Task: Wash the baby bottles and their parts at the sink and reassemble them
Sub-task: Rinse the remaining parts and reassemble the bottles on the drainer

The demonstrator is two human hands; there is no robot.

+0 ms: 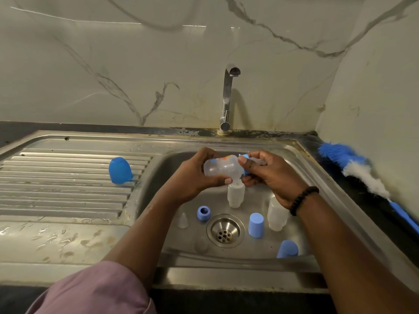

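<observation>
Head view: left hand grips a light, wet-slick bottle by its body while right hand pinches its blue collar.

The wall is pale marble with grey veins. A bright blue cap stands on the steel-grey drainboard. Paler blue caps and a blue ring sit in the sink. At far right, a blue-and-white brush.

Home kitchen: steel sink, tap, marble-look wall tiles.
</observation>
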